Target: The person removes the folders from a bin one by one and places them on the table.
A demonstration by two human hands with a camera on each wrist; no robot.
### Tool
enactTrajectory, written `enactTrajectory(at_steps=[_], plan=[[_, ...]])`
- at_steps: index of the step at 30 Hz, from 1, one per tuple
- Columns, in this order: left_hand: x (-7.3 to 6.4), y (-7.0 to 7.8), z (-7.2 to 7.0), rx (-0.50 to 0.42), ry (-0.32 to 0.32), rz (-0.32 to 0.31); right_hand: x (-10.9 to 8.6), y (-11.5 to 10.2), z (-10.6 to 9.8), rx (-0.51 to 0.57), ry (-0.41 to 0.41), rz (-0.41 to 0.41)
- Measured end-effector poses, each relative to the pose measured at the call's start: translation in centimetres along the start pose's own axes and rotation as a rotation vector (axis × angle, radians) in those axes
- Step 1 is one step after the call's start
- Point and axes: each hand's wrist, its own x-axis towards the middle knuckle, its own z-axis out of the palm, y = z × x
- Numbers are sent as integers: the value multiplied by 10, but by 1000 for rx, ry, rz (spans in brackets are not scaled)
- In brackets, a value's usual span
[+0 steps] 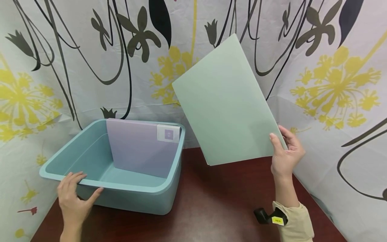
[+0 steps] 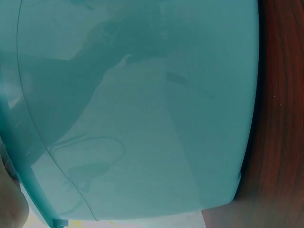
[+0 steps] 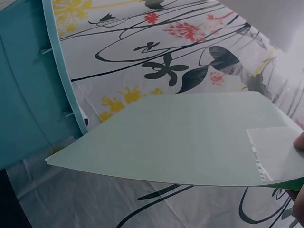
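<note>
One green folder [image 1: 225, 106] is pinched by the right hand [image 1: 286, 154] above the table [image 1: 217, 201] toward its right edge, the blue tub [image 1: 130, 187] touched at its near rim by the left hand [image 1: 72, 198], fingers relaxed.

White sheeting [image 1: 90, 94], printed with yellow flower heads [image 1: 338, 86], dark leaves [image 1: 160, 20] and curling stems [image 1: 130, 84], hangs behind and beside a reddish-brown, wood-grained table [image 1: 217, 205]

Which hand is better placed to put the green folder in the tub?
Probably the right hand: it holds the green folder by a corner, raised beside the tub. The left hand rests at the tub's near rim.
</note>
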Motion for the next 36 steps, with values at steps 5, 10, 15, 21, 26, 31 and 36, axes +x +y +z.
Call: enactTrajectory(at_steps=[5,10,15,21,26,31,36], plan=[[0,-1,0,-2,2,13,-5,3,-7,15,-9,22],[0,-2,1,-6,1,9,-10,4,-17,24,13,71],[0,-1,1,-8,1,-3,-14,3,-27,23,31,104],[0,-2,2,2,4,-3,-18,4,-35,41,42,118],[-1,-3,2,-2,6,6,-24,3,-41,15,70,162],[-1,-2,2,-4,3,-2,-31,3,-45,-80,98,226],[-1,-3,2,-5,0,-7,-38,5,-48,-163,118,288]])
